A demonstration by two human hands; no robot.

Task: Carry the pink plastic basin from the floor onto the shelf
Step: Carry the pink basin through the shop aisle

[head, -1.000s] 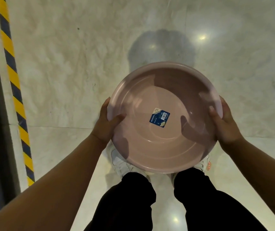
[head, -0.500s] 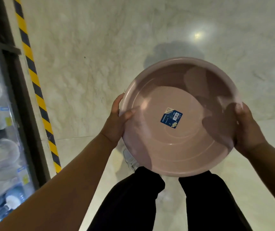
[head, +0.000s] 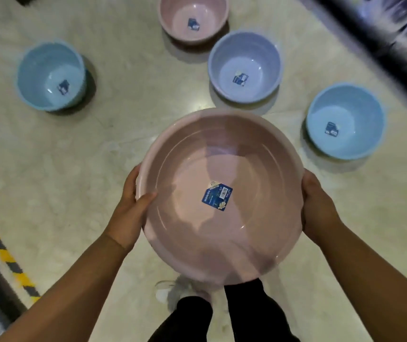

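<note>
Pink basin [head: 219,156] is off the floor [head: 61,169], held level in front of the person at about waist height, open side up. It sits between the two hands, which are set wide apart on opposite sides of the rim.

Left hand [head: 129,213]: grips the left rim. The thumb hooks over the edge and lies on the inner wall; the fingers go round the outside and underneath, out of sight.

Right hand [head: 318,208]: clamped on the right rim, directly across from the left. The palm presses against the outer wall and the fingers curl under. I cannot make out the thumb clearly.

Inside the basin there is only a blue label [head: 217,197], stuck near the middle of the bottom.

Below the basin: black trouser legs [head: 246,317] and a pale shoe [head: 170,292] on the floor.

On the floor beyond the held basin, four smaller bowls stand upright, each well apart from the hands. A second pink bowl [head: 193,11] is farthest away. A lilac bowl [head: 245,58] is just in front of it, to the right. A blue bowl [head: 50,67] stands off to the left, another blue bowl [head: 345,144] to the right. Each has a dark label in its bottom.

A yellow-and-black striped strip [head: 2,253] runs along the floor at the lower left. At the upper right is a dark blurred structure [head: 382,33], too smeared to identify.
</note>
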